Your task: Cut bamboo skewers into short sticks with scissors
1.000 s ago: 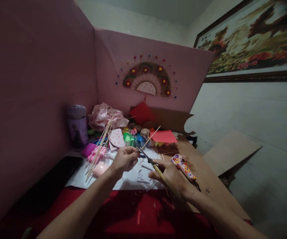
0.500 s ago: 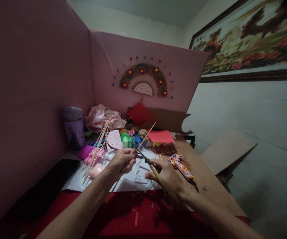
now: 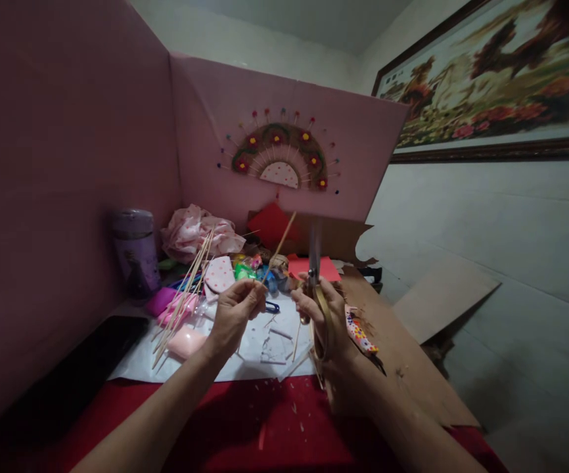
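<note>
Between the thumb and fingers of my left hand (image 3: pixel 239 307) is a thin wooden stick (image 3: pixel 280 244), its free end slanting up and away to the right. My right hand (image 3: pixel 328 318) is closed around a pair of scissors (image 3: pixel 322 302) with brass-coloured handles. Their blades point upward, smeared by motion, and stand apart from the stick. Below the hands, short stick pieces (image 3: pixel 280 334) lie on a white sheet (image 3: pixel 252 355). A bundle of long wooden sticks (image 3: pixel 184 295) leans at the left, over pink packets (image 3: pixel 176 305).
A purple tumbler (image 3: pixel 136 253) and crumpled pink fabric (image 3: pixel 198 233) stand at the back left. A fan-shaped decoration (image 3: pixel 278 154) hangs on the pink panel (image 3: pixel 200 98). Red paper (image 3: pixel 317 268) lies behind my hands, brown cardboard (image 3: pixel 412 374) at the right, a dark flat object (image 3: pixel 82 368) at the left.
The scissors have come away from the stick, moved right, and turned upward. The stick in my left hand is raised more steeply, and my left hand has moved slightly up.
</note>
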`<move>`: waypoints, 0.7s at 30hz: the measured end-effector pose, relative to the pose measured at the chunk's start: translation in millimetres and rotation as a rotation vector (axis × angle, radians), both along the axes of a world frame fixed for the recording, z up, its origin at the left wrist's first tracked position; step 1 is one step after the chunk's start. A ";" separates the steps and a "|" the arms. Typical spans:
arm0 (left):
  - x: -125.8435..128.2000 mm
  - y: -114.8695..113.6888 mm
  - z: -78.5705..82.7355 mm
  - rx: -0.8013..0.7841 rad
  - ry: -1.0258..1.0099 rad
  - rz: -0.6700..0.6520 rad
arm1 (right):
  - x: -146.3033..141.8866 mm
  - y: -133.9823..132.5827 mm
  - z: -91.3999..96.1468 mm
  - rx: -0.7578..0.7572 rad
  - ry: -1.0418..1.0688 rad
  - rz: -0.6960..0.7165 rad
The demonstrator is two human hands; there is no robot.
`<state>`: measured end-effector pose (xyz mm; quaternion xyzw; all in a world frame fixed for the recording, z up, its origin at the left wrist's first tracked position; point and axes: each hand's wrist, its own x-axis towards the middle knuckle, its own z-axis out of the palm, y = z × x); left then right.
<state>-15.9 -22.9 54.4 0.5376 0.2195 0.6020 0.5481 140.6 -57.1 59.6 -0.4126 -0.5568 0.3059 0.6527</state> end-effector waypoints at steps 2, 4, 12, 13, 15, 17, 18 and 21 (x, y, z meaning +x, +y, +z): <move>4.7 -3.5 -3.2 0.019 0.081 0.004 | -3.4 2.3 5.6 0.072 0.065 0.034; 6.9 -6.2 -4.1 0.035 0.141 0.012 | -5.2 2.6 9.7 0.140 0.121 0.057; 9.0 -15.3 -2.8 0.146 0.345 0.106 | -7.6 -1.5 17.8 0.291 0.131 0.010; 9.1 -16.1 -3.6 0.150 0.373 0.119 | -7.3 -0.3 15.9 0.285 0.137 0.004; 8.9 -16.9 -5.4 0.156 0.435 0.142 | -6.1 2.7 10.2 0.258 0.164 -0.005; 8.7 -16.6 -7.1 0.167 0.493 0.168 | -4.4 5.4 4.3 0.224 0.189 -0.013; 8.7 -16.2 -8.0 0.174 0.521 0.184 | -3.7 6.2 2.0 0.211 0.195 -0.013; 9.2 -15.2 -10.3 0.205 0.592 0.235 | -2.5 5.7 -1.7 0.183 0.179 -0.034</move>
